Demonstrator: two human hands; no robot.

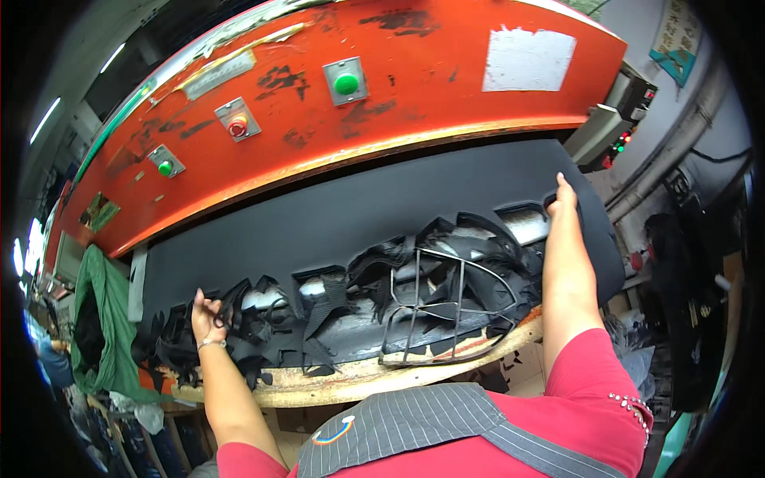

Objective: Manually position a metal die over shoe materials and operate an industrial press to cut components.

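A wide black sheet (335, 207), foam-like or rubbery, lies across the bed of an orange machine. Its near edge is ragged, with cut-out gaps and torn strips. At the sheet's right end, my right hand (562, 196) grips it beside a cut-out, thumb up and other fingers mostly hidden. My left hand (207, 320), lower at the left, is closed around loose black strips (233, 307) of the same material. Between my hands, a metal-strip cutting die (458, 307) with crossbars rests on the scraps near the front edge.
The orange machine (446, 64) spans the far side, carrying green buttons (346, 84) and a red button (237, 125). A worn pale board edge (343, 388) runs along the front. Green cloth (107, 319) hangs at the left; a control box with lights (613, 131) stands at the right.
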